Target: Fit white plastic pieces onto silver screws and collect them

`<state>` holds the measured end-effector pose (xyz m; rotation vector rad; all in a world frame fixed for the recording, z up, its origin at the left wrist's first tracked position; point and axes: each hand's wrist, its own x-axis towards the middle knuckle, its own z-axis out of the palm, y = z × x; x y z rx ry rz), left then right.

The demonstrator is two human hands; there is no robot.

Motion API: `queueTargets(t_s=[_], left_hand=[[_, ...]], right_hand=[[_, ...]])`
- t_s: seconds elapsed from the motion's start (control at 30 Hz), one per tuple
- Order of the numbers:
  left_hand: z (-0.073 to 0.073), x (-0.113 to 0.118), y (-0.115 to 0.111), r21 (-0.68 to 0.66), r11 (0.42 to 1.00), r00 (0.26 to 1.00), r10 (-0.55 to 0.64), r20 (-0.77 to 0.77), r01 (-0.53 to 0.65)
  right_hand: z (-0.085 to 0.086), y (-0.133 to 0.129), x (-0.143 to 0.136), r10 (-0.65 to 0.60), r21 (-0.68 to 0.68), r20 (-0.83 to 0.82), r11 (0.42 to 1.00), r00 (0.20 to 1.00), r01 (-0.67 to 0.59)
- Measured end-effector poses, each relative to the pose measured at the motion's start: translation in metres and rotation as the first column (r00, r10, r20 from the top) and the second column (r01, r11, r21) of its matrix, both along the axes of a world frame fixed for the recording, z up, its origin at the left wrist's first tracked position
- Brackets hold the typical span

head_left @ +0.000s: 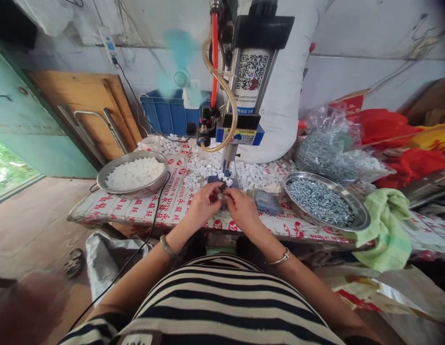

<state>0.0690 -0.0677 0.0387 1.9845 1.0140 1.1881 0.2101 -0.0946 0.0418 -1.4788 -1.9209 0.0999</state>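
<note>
My left hand (203, 205) and my right hand (243, 209) meet at the base of a pneumatic press (229, 151), just below its ram. The fingers of both are pinched together, close to touching each other. What they hold, if anything, is too small and too hidden to name. Small white plastic pieces (200, 168) lie in a loose spread behind and around the press base. At the right, a round metal tray (364, 218) is heaped with metal pins or screws (321, 201). White pieces (136, 173) fill a metal bowl (116, 191) at the left.
A grey box-like object (267, 201) sits right of the press base. A green cloth (385, 230) hangs over the table's front edge. Behind stand a blue crate (168, 115), a running fan (181, 78) and a clear bag of metal parts (326, 148). A black cable (155, 220) crosses the table's left side.
</note>
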Motion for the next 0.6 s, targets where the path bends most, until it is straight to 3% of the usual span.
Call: queueTargets(t_s=[0.13,0.27,0.4,0.6], left_hand=[[-0.005,-0.001,0.007,-0.184,0.976,0.964,-0.067,0.256,0.117],[-0.003,-0.003,0.013,-0.337,0.898,0.85,-0.073,0.522,0.284],[-0.002,-0.004,0.013,-0.411,0.82,0.784,-0.071,0.617,0.398],[-0.001,-0.003,0.005,-0.52,0.678,0.734,-0.042,0.678,0.52]], right_hand=[[-0.003,-0.005,-0.001,0.019,0.14,0.101,0.99,0.995,-0.033],[-0.003,-0.006,0.001,0.119,0.154,0.029,0.98,0.992,-0.122],[-0.007,-0.009,0.004,0.099,0.13,-0.012,0.987,0.995,-0.096],[-0.008,-0.021,0.001,0.039,0.223,0.022,0.974,0.999,-0.042]])
